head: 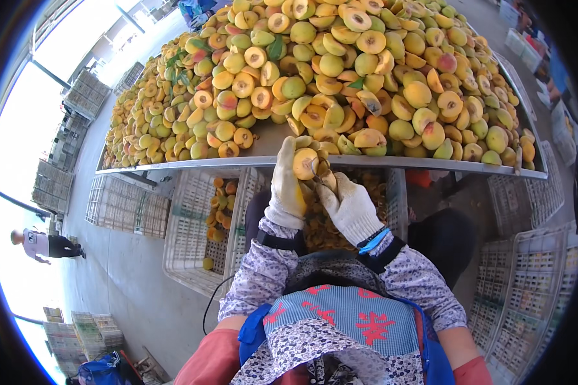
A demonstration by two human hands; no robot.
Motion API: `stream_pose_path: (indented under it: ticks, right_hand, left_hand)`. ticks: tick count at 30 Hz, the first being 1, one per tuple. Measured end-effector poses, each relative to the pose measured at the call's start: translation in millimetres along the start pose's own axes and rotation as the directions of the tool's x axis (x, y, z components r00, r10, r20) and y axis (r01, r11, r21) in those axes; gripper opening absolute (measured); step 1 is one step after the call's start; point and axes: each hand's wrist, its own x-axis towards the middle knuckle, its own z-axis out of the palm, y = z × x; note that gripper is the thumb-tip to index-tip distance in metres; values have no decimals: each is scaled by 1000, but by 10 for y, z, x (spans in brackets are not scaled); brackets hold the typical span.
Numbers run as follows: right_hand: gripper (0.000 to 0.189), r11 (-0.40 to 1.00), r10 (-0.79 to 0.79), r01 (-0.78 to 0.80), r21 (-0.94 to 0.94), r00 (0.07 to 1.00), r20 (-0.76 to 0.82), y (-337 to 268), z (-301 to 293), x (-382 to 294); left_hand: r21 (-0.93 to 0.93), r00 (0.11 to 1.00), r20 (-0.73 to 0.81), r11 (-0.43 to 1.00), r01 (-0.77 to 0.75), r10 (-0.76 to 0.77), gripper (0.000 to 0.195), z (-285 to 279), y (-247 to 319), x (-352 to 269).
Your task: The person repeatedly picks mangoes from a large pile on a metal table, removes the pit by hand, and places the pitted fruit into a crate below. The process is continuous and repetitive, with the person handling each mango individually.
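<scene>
My left hand (289, 185), in a pale work glove stained yellow, holds a halved peach (305, 164) with its cut face up, at the metal table's front edge. My right hand (349, 204), in a similar glove, grips a small tool whose curved metal loop (314, 167) touches the cut face; its handle is mostly hidden by the fingers. Beyond both hands a large heap of halved peaches (327, 86), green to orange with a few leaves, covers the metal table (269, 137). Below the hands, a crate holds many peach scraps (325, 231).
A white plastic crate (183, 240) with some peach pieces (221, 207) stands left of my legs. More crates (127, 204) are under the table's left side and at the right (525, 284). A person (43, 244) is far left; another (195, 12) is beyond the table.
</scene>
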Motion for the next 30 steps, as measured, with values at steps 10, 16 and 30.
stream_pose_path:
  ticks: [10, 16, 30]
  right_hand:
    - [40, 953, 41, -58, 296, 997, 61, 139, 190, -46]
    - [41, 964, 107, -134, 228, 986, 128, 170, 214, -77]
    - [50, 614, 291, -588, 527, 789, 541, -34, -132, -81]
  left_hand:
    - [122, 998, -53, 992, -27, 34, 39, 147, -108, -133]
    - [383, 1000, 12, 924, 6, -11, 42, 96, -5, -136]
    - [514, 977, 199, 841, -169, 75, 42, 206, 2, -103]
